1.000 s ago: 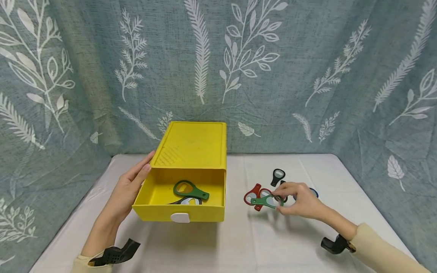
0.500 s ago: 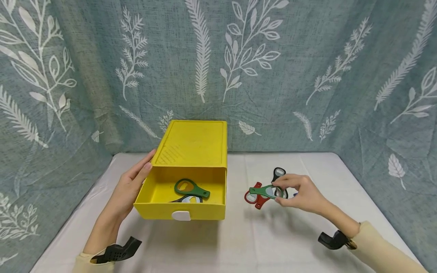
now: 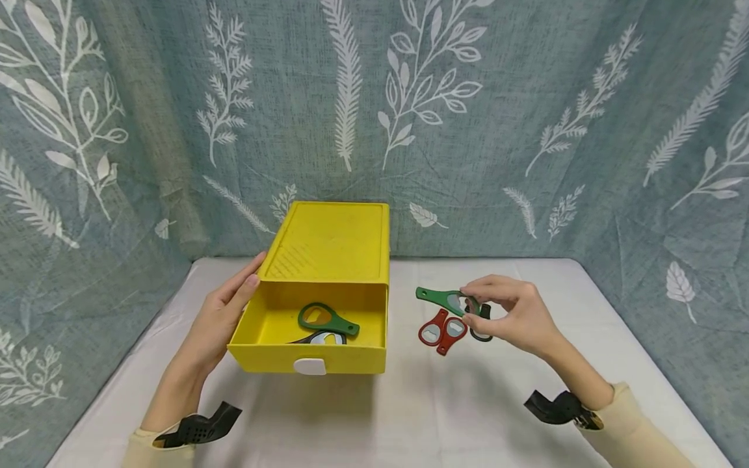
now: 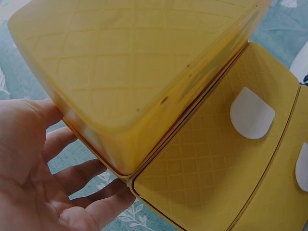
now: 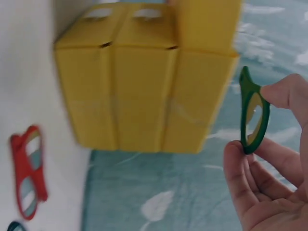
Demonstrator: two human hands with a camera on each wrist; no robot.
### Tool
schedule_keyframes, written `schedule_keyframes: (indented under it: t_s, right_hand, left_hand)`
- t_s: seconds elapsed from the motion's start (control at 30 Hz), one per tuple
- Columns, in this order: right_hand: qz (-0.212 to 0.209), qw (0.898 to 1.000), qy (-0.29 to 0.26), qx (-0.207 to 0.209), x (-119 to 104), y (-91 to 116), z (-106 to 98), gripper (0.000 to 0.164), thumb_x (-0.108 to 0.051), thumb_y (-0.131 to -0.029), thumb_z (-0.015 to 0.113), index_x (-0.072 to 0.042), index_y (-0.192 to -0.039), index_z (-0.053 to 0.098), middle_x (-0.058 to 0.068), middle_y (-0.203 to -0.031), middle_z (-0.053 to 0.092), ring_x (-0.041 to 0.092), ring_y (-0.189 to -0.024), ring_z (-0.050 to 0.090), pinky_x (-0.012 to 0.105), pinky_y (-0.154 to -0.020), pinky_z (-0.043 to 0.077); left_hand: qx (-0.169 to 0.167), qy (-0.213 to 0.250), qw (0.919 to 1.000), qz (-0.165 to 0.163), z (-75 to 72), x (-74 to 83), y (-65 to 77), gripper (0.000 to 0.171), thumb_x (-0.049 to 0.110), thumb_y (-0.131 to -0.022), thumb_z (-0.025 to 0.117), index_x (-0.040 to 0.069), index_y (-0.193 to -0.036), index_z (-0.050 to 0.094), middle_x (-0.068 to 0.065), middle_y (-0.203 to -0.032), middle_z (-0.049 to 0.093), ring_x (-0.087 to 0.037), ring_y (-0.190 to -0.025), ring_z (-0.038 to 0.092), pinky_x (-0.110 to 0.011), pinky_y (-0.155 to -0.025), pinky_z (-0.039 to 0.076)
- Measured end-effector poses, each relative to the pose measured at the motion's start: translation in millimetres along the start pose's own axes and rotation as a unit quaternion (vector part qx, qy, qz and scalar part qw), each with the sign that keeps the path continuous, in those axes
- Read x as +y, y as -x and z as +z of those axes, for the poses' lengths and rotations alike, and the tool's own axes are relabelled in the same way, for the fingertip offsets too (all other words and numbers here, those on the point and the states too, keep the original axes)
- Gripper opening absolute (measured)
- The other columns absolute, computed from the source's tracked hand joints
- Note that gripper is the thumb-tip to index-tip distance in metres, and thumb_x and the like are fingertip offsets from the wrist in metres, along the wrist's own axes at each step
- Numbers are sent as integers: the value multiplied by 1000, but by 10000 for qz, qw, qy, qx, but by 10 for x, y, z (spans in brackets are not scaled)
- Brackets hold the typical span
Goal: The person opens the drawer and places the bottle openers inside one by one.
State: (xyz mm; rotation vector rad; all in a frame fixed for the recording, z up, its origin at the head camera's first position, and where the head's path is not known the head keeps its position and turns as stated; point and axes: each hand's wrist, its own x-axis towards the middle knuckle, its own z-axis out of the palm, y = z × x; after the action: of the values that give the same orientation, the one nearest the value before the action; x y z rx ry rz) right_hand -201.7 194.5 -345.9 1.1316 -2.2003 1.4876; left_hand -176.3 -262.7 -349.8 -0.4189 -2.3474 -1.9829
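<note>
My right hand (image 3: 515, 315) pinches a green bottle opener (image 3: 434, 296) by its ring end between thumb and fingers, handle pointing left, raised over the table. In the right wrist view the green opener (image 5: 248, 85) stands edge-on between the fingertips. My left hand (image 3: 219, 318) rests along the left side of a yellow drawer cabinet (image 3: 330, 240), thumb and fingers touching it, fingers fairly straight in the left wrist view. The cabinet's top drawer (image 3: 263, 359) is pulled out. Inside lie another green bottle opener (image 3: 345, 327) and a black-rimmed one (image 3: 303, 340), partly hidden by the drawer front.
Two red bottle openers (image 3: 443, 348) lie close together on the white table (image 3: 445, 416), right of the cabinet. A black opener (image 3: 487, 312) lies beside them, partly behind my right hand. Lower drawers with white knobs (image 4: 252, 113) are shut. A patterned curtain (image 3: 450, 214) hangs behind.
My right hand has lifted the green opener up and away from the pile, tipping its handle upward. The red openers now show more fully. The left hand stays on the cabinet.
</note>
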Motion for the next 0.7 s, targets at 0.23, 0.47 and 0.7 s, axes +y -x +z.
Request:
schedule_keyframes:
  t_s: [0.23, 0.47, 0.7]
  right_hand:
    - [-100, 9995, -220, 220, -223, -136, 29, 40, 19, -72, 76, 7, -111, 72, 17, -103, 68, 25, -87, 64, 33, -79, 57]
    - [-41, 9982, -451, 398, -460, -286, 106, 40, 17, -73, 76, 7, -111, 72, 17, -106, 68, 28, -89, 64, 34, -83, 56]
    - [44, 9969, -673, 408, -592, -443, 262, 37, 12, -74, 77, 5, -111, 73, 15, -105, 68, 27, -87, 64, 35, -81, 57]
  left_hand:
    - [17, -14, 10000, 9, -1, 0, -2, 52, 33, -107, 42, 28, -157, 28, -6, -162, 19, -30, -143, 22, -14, -94, 43]
    - [-1, 7, 10000, -21, 10, 2, -20, 53, 33, -107, 43, 28, -157, 27, -6, -162, 19, -29, -142, 24, -14, -93, 44]
    - [-29, 76, 10000, -2, 9, 1, -29, 53, 32, -107, 43, 27, -157, 27, -7, -162, 18, -28, -142, 25, -16, -93, 45]
